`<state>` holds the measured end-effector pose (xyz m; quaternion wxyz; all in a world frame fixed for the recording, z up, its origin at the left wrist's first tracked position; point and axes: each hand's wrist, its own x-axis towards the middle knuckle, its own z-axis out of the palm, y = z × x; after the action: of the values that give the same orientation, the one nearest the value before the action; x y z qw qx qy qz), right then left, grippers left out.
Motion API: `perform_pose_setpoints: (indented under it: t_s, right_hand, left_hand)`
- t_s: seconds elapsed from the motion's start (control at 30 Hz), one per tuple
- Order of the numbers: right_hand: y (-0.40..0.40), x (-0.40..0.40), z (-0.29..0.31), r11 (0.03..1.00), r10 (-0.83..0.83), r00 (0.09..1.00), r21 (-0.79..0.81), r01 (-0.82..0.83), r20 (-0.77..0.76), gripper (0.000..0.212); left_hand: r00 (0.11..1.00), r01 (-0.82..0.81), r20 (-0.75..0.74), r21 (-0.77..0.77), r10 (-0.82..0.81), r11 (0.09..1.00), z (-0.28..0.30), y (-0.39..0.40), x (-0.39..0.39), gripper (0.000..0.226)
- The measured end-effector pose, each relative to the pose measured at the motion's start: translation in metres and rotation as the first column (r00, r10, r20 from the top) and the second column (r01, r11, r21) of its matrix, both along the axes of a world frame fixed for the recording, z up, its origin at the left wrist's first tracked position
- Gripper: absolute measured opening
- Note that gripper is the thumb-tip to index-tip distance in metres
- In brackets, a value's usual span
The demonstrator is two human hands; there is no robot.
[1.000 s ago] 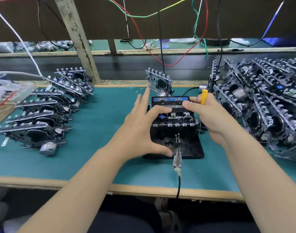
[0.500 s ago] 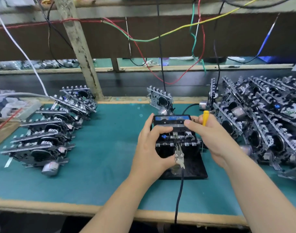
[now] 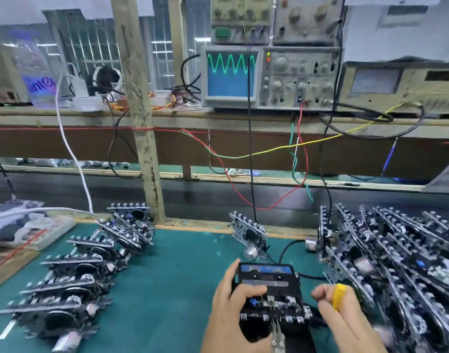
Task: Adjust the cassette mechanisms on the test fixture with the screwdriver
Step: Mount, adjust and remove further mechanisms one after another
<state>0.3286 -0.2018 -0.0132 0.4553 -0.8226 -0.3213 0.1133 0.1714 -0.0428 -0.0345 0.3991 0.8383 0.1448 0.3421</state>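
Green bench mat [image 3: 172, 289] under me, my left hand [image 3: 231, 314] curls round the cassette mechanism [image 3: 269, 294] on the test fixture [image 3: 302, 335] while my right hand [image 3: 345, 317] grips the yellow screwdriver [image 3: 338, 296] just beside it, and with my view lifted toward the oscilloscope [image 3: 231, 72], I judge the tip could miss the screw.

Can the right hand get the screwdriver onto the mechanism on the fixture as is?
Probably yes. The right hand holds the yellow screwdriver just right of the cassette mechanism; the left hand grips its left side, leaving the right approach free.
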Motion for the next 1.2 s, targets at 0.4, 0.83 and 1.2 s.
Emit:
perform_pose_setpoints:
  t_s: [0.4, 0.83, 1.2]
  right_hand:
    - [0.004, -0.029, 0.02, 0.98, 0.068, 0.923, 0.149, -0.133, 0.378, 0.032]
    - [-0.008, -0.044, 0.019, 0.985, 0.157, 0.987, 0.083, -0.155, -0.023, 0.045]
    - [-0.009, -0.043, 0.014, 0.989, 0.144, 0.989, 0.048, -0.142, -0.044, 0.073]
  left_hand:
    - [0.999, -0.029, 0.031, -0.004, 0.029, 1.0, -0.01, 0.0, 0.0, 0.065]
    - [0.997, -0.053, 0.046, -0.011, 0.054, 0.999, -0.008, -0.006, 0.004, 0.064]
    - [1.0, -0.019, 0.012, -0.077, 0.02, 0.997, -0.012, -0.007, 0.004, 0.073]
